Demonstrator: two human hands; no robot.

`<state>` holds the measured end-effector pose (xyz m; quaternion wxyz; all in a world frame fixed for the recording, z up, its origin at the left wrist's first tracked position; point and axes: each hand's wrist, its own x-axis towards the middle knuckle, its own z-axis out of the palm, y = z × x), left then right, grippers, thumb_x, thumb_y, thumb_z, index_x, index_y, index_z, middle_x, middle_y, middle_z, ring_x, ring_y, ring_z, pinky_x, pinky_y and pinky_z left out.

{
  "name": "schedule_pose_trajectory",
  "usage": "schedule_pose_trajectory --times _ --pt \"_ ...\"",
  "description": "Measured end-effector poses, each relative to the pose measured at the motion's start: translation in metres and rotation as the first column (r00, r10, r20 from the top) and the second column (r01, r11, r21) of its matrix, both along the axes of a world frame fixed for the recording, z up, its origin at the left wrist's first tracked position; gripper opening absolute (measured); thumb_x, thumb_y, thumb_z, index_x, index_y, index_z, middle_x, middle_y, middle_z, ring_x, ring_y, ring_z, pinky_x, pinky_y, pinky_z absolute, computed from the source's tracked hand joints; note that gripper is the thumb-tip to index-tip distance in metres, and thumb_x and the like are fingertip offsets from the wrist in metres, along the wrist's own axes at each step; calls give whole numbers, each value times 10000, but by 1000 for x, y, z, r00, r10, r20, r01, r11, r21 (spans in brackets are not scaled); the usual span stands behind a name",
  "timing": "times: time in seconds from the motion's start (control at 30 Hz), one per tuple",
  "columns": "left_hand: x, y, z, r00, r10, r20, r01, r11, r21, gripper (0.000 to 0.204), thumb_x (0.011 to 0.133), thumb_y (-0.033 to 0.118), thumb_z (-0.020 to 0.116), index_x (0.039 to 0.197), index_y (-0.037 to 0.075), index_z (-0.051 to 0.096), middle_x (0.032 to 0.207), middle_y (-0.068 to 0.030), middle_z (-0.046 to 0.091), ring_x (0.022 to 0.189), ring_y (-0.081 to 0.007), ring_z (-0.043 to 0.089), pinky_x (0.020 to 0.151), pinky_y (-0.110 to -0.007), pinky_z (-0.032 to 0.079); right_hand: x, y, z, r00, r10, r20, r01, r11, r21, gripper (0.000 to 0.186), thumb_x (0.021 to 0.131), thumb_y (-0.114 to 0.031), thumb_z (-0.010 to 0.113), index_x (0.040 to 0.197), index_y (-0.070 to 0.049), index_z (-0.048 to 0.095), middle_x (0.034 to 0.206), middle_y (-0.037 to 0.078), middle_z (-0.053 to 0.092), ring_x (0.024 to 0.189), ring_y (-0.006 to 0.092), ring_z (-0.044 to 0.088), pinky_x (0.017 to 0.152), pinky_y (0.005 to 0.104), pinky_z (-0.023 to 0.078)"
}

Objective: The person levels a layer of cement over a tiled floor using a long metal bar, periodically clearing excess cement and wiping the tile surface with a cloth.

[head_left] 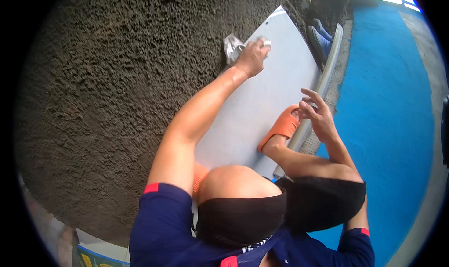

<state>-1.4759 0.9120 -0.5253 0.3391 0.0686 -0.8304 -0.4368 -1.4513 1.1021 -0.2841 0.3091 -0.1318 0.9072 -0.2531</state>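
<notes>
My left hand [251, 57] is closed on a crumpled whitish rag [232, 48], pressed against the upper left edge of a smooth white board [266, 94]. Part of the rag also sticks out past my fingertips on the right. My right hand [319, 117] is in the air above the board's right edge, its forearm beside my bent knee. Its fingers are apart and partly bent, with nothing in them. An orange slipper [282, 129] on my right foot stands on the board just below that hand. A second orange slipper [199, 177] shows beside my left knee.
Rough dark grey wet mortar [107, 89] spreads along the board's left side. A long pale edging strip [327, 70] runs along its right side, with blue flooring [383, 103] beyond. Dark shoes [319, 42] lie near the board's far right edge.
</notes>
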Motion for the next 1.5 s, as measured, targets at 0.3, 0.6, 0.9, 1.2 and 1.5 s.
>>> schedule_pose_trajectory --times 0.3,0.6,0.9,1.2,1.5 --pt "42 22 120 931 -289 -225 349 516 783 828 985 591 436 1477 -59 291 1498 -262 350 1370 -369 391 1151 -397 264 -37 -72 -47 827 -94 554 406 782 -473 540 967 -324 608 1406 -58 441 1261 144 558 1081 239 622 879 354 524" --pt "177 -49 96 827 -405 389 122 806 579 475 918 368 657 1203 -9 609 1174 -203 655 1098 -310 631 948 -381 482 -91 -56 -133 652 748 -120 -730 663 164 590 722 -278 813 1242 -80 618 1457 260 394 1308 434 445 1058 470 436" --pt "291 -90 134 627 -188 756 -476 677 562 340 938 219 659 1196 3 610 1123 -76 659 1030 -169 618 915 -310 487 -129 -104 -234 572 675 -466 -666 714 216 579 768 -385 726 1242 -119 525 1316 191 428 1191 377 429 977 499 373" --pt "323 -104 150 389 -13 921 -693 655 301 373 932 212 657 1229 -4 592 1108 -117 668 1035 -180 634 928 -312 490 -361 -157 -250 759 281 -587 -240 959 148 700 859 -545 630 1364 -83 491 1361 195 439 1294 397 390 1049 522 345" --pt "464 33 112 166 138 976 -926 362 106 134 898 126 640 969 12 647 779 -29 633 703 -120 590 658 -278 482 -398 21 -196 822 437 -364 -367 897 248 969 705 -459 818 1428 18 383 1342 307 453 1276 466 437 1080 491 386"
